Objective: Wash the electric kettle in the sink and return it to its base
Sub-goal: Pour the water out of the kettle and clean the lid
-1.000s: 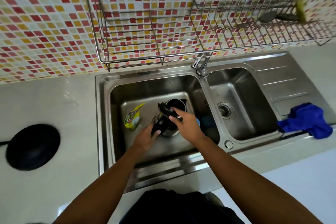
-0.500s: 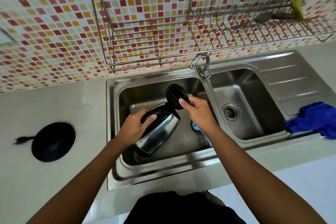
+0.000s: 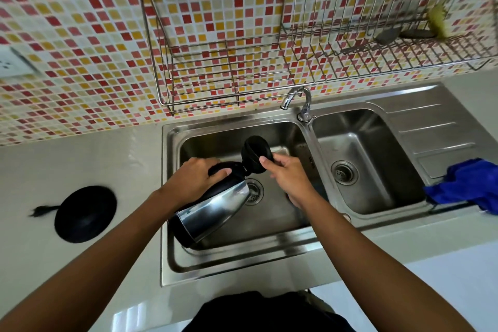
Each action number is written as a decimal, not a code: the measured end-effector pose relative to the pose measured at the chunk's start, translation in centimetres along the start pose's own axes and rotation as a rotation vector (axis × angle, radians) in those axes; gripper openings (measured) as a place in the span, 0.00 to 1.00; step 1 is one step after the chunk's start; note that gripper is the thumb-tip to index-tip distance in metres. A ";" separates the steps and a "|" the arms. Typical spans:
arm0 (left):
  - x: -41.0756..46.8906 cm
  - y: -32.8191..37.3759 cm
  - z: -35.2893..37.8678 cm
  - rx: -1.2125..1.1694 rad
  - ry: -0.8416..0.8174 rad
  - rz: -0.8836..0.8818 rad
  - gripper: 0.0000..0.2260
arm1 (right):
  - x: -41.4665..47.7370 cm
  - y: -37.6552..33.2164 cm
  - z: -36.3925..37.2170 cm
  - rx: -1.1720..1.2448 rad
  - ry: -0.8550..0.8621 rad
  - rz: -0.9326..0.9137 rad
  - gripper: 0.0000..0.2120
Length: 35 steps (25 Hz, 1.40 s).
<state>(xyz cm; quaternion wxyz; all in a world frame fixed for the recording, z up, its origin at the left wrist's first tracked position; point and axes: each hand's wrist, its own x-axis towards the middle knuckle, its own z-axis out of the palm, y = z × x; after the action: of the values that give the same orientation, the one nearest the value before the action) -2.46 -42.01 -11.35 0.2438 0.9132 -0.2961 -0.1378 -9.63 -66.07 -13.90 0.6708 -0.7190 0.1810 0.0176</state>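
Kettle: electric kettle (image 3: pixel 215 210) hung tilted over the left sink basin (image 3: pixel 272 221).
Left hand (image 3: pixel 192 180): fingers wrapped its black handle.
Right hand (image 3: pixel 289 175): fingers pinched the open lid (image 3: pixel 253 155).
Base (image 3: pixel 85 214): on the desk (image 3: pixel 80 164), apart.

Steel kettle (image 3: pixel 215 210) tilted over left sink (image 3: pixel 172 197), lid (image 3: pixel 256 153) open, black base (image 3: pixel 85 214) on counter left

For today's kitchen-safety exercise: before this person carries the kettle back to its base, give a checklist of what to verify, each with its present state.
1. Left hand grips the kettle by its handle: ok.
2. Lid closed: not ok, the right hand holds it open.
3. Kettle upright: not ok, tilted over the left sink basin.
4. Kettle emptied: cannot tell.
5. Base free on the counter: ok.
6. Base dry: cannot tell.
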 end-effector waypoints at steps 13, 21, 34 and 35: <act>1.6 0.4 -1.0 0.198 -0.076 0.023 0.22 | -0.6 0.3 0.8 0.136 -0.035 0.142 0.14; 3.8 1.5 -1.0 0.273 -0.138 0.045 0.22 | -0.5 1.3 0.3 0.195 0.036 0.177 0.13; 8.1 6.2 0.2 0.549 -0.318 0.017 0.24 | -0.9 4.1 -0.6 0.520 0.106 0.387 0.07; 8.4 6.7 0.4 0.566 -0.323 0.018 0.23 | -0.9 4.3 -0.6 0.553 0.108 0.408 0.08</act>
<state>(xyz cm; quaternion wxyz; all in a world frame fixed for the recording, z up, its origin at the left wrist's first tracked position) 0.78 -51.98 -9.02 -0.0689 0.9083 -0.3658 -0.1908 -11.80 -66.62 -17.69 0.8124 -0.4588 0.3541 0.0638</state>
